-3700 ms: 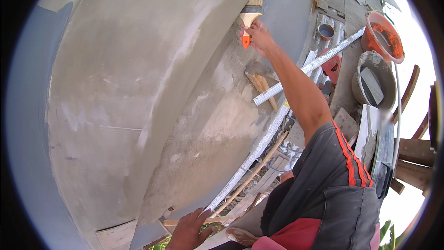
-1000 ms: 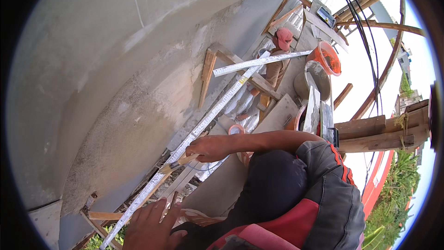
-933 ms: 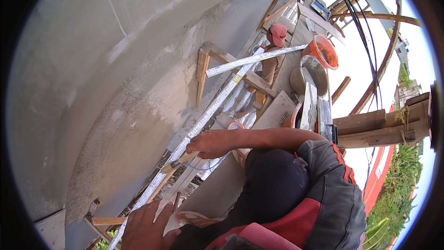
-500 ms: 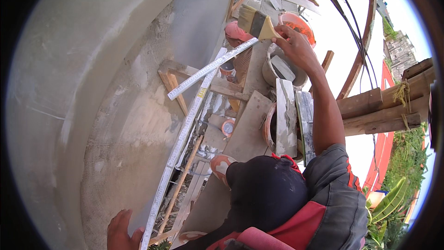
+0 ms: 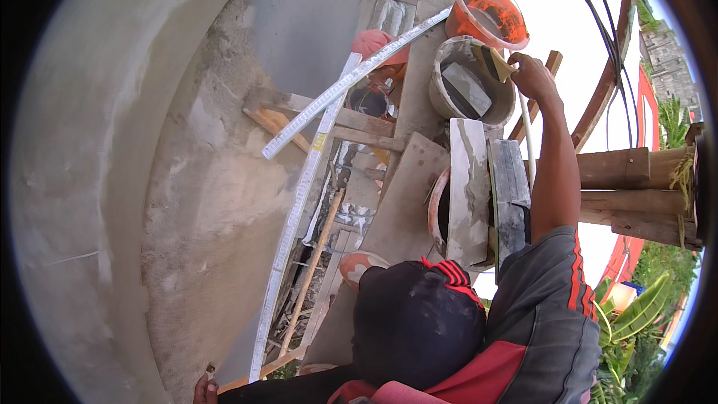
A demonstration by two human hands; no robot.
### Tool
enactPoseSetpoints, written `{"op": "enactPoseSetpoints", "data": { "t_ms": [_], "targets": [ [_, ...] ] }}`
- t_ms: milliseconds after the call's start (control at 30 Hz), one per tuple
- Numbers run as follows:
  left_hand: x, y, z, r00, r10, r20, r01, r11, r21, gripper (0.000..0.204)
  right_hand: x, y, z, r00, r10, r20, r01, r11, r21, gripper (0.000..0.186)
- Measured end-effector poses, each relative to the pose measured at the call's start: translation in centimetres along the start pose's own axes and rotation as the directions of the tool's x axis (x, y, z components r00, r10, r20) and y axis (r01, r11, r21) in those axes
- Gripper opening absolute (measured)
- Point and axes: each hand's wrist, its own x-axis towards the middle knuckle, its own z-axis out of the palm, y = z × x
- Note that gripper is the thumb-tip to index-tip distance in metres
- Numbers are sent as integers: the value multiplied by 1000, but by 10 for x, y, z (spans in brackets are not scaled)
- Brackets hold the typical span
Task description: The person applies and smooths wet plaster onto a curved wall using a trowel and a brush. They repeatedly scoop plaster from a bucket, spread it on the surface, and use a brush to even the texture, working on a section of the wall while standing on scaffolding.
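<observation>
My right hand (image 5: 534, 79) is closed on the pale handle of a wide paintbrush (image 5: 496, 64), its bristle end over the grey mortar bucket (image 5: 446, 60), where a flat grey block (image 5: 465, 90) lies. My left hand (image 5: 206, 391) shows only at the bottom edge, by the plastered curved wall (image 5: 194, 224); whether it grips anything is unclear. An orange-stained bucket (image 5: 458, 24) is just beyond the grey one. Two long silvery straightedges (image 5: 295, 232) cross near the wall, and a mortar-smeared board (image 5: 467, 191) rests nearer me, over another tub.
A co-worker in a pink cap (image 5: 366, 43) is below the crossed straightedges beside a wooden brace (image 5: 359, 120). Scaffold planks (image 5: 404, 179) run along the wall over rubble. Timber poles (image 5: 628, 200), hanging black cables (image 5: 598, 15) and plants (image 5: 636, 307) are at the right.
My right hand has lifted the brush from the lower straightedge up and rightward to the grey bucket. My left hand has shifted left and mostly out of view. The view has turned.
</observation>
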Motion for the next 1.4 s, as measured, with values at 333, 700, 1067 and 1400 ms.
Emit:
{"op": "enactPoseSetpoints", "data": {
  "t_ms": [333,700,1067,1400],
  "targets": [
    [40,-57,-5,987,121,-105,-130,988,-82,42,51,0,38,984,-160,71,152,982,111,36],
    [35,-29,3,952,305,-17,-275,880,388,44,56,-183,-93,839,-431,-333,528,794,301,47],
    [39,-16,33,899,401,-178,-287,844,454,48,-30,-323,15,832,-539,-134,481,581,657,45],
    [30,11,57,860,473,-191,-349,819,456,39,-74,-443,45,668,-735,119,-501,-325,802,81]
  ]
}}
